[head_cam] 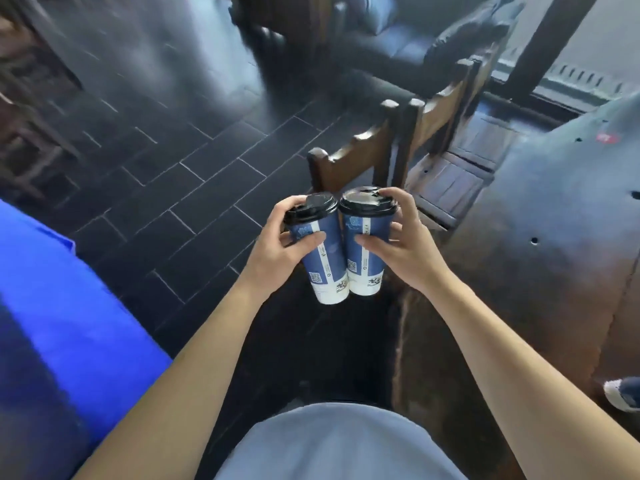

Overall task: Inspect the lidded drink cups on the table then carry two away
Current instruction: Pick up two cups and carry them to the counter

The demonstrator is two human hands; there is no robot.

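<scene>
Two tall blue-and-white paper drink cups with black lids are held side by side in the air in front of me, touching each other. My left hand (277, 244) is wrapped around the left cup (323, 261), thumb across its front, fingers near the lid. My right hand (401, 244) grips the right cup (363, 258), with a fingertip resting on the lid's rim. Both cups stand roughly upright, the left one tilted slightly. Below them lies dark tiled floor, not a table top.
A dark wooden table (561, 216) fills the right side. Two wooden chairs (398, 143) stand just beyond the cups. A person in blue (62, 306) is close at my left. A shoe (623, 393) shows at the right edge. Dark tiled floor (173, 168) stretches ahead-left.
</scene>
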